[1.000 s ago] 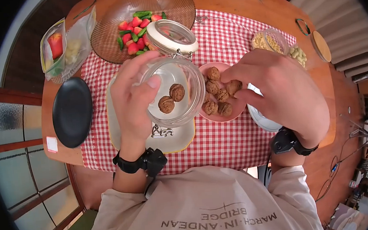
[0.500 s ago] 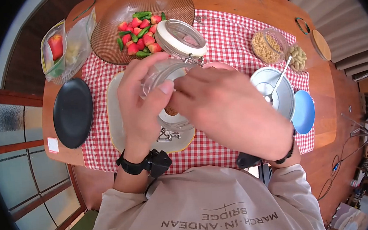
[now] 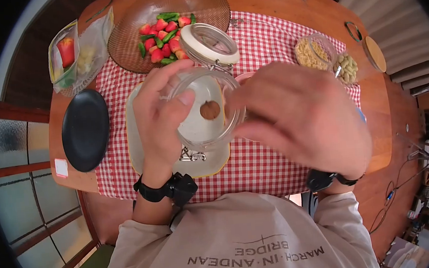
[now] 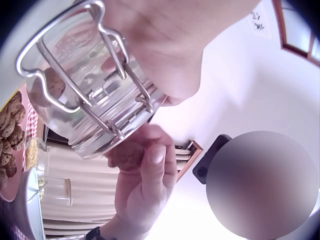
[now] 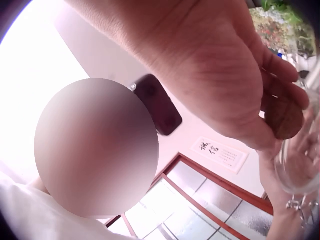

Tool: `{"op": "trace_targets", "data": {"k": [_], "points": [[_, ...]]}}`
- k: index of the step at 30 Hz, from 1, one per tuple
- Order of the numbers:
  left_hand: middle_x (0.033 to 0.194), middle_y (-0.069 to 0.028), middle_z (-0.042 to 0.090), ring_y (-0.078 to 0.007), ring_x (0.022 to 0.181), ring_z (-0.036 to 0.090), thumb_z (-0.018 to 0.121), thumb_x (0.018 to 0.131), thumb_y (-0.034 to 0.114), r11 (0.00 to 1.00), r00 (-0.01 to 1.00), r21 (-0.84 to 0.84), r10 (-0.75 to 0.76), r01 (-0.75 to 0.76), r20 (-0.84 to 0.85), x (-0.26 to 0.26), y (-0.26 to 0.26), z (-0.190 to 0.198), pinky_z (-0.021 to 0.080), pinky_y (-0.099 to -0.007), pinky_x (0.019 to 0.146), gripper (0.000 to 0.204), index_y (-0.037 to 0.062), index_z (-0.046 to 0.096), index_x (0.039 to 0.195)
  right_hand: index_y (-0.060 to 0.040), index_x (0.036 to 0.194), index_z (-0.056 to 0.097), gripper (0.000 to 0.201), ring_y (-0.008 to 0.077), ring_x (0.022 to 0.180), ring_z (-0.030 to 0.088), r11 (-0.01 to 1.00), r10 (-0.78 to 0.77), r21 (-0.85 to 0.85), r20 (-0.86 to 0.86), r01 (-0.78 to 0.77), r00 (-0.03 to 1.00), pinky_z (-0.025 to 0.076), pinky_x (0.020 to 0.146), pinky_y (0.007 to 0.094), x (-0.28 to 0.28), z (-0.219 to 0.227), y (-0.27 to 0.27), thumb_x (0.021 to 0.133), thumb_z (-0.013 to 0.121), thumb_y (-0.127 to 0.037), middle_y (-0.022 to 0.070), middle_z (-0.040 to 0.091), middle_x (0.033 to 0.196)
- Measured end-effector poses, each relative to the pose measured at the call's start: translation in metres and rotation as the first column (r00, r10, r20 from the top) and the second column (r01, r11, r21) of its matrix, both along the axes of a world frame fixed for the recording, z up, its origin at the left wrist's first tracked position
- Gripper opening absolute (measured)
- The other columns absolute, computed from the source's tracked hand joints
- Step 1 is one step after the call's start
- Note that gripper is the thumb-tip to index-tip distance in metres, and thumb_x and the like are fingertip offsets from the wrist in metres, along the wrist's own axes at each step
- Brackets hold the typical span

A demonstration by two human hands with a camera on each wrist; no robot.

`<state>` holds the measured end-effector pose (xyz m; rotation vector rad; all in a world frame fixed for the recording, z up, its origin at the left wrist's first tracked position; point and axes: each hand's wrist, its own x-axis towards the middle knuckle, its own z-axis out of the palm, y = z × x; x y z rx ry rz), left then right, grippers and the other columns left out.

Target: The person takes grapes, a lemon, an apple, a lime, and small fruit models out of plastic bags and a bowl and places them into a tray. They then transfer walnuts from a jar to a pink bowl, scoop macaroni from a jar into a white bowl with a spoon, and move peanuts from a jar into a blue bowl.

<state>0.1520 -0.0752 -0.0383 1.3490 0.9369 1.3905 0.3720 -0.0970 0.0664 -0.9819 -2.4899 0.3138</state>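
In the head view my left hand (image 3: 153,124) grips a clear glass jar (image 3: 194,130), its mouth tipped toward the right and its clasp lid (image 3: 209,43) hanging back. A walnut (image 3: 210,110) shows through the jar. My right hand (image 3: 310,118) is at the mouth; the left wrist view shows its fingers pinching a brown walnut (image 4: 126,156) right beside the rim. The same held walnut (image 5: 284,117) is near the glass in the right wrist view. Several walnuts lie on a pink plate (image 4: 17,172), which is mostly hidden under my right hand in the head view.
A ribbed bowl (image 3: 130,44) of strawberries and green peppers is at the back left. A black plate (image 3: 85,131) and bags (image 3: 67,52) lie left. Containers of nuts (image 3: 310,54) stand back right. A cream tray (image 3: 212,167) is beneath the jar.
From above the pink plate, my right hand moved left to the jar's mouth, then slightly back to the right. It now covers the white bowl. The left hand kept its grip on the jar.
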Motion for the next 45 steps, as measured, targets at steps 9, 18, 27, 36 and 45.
{"op": "trace_targets", "data": {"k": [9,18,27,36,45], "points": [[0.12,-0.0169,0.068,-0.0217,0.113,0.065,0.063,0.085,0.02,0.996,0.998,-0.082,-0.019,0.023,0.056,-0.01,0.003,0.003,0.048,-0.0314,0.098,0.051,-0.0073,0.063,0.128,-0.0064,0.102,0.068,0.022,0.0294,0.081,0.068,0.962,-0.184,-0.139,0.312,0.237,0.932,0.053,0.069,0.0401,0.02,-0.014,0.015,0.083,0.077,-0.014,0.0104,0.068,0.088],[0.115,-0.0129,0.066,-0.0204,0.11,0.064,0.066,0.083,0.018,0.996,0.997,-0.081,-0.022,0.029,0.08,0.0,-0.001,0.005,0.048,-0.0315,0.096,0.049,-0.0067,0.065,0.125,-0.003,0.098,0.067,0.019,0.0298,0.08,0.067,0.992,0.047,0.12,-0.152,-0.028,0.987,0.054,0.071,0.0401,-0.004,-0.011,0.01,0.08,0.072,-0.007,0.01,0.065,0.088],[0.103,-0.0084,0.061,-0.0156,0.093,0.058,0.07,0.079,0.023,0.995,0.972,0.098,0.011,0.013,-0.234,0.004,-0.005,0.006,0.045,-0.0288,0.082,0.051,-0.0045,0.067,0.121,-0.0021,0.099,0.069,0.02,0.0298,0.091,0.07,0.991,0.119,-0.098,0.325,-0.092,0.938,0.058,0.074,0.04,-0.042,-0.05,0.002,0.08,0.065,-0.004,0.0136,0.069,0.096],[0.109,-0.011,0.064,-0.018,0.101,0.063,0.068,0.081,0.022,1.0,1.0,0.005,-0.024,0.024,-0.006,0.003,-0.006,0.005,0.048,-0.0297,0.089,0.05,-0.0056,0.066,0.123,-0.0009,0.094,0.065,0.019,0.0274,0.082,0.069,0.965,0.173,-0.197,-0.011,-0.172,0.985,0.057,0.071,0.0382,-0.005,-0.004,0.004,0.078,0.074,-0.005,0.0128,0.066,0.093],[0.12,-0.0149,0.067,-0.0205,0.112,0.066,0.062,0.086,0.02,0.998,0.996,-0.067,0.003,0.003,0.09,-0.009,0.0,0.006,0.049,-0.0309,0.097,0.051,-0.008,0.062,0.128,-0.0047,0.117,0.067,0.035,0.0304,0.086,0.071,0.943,-0.041,-0.317,0.195,0.103,0.98,0.055,0.074,0.0403,0.028,-0.017,0.027,0.084,0.075,-0.008,0.0137,0.071,0.099]]}}
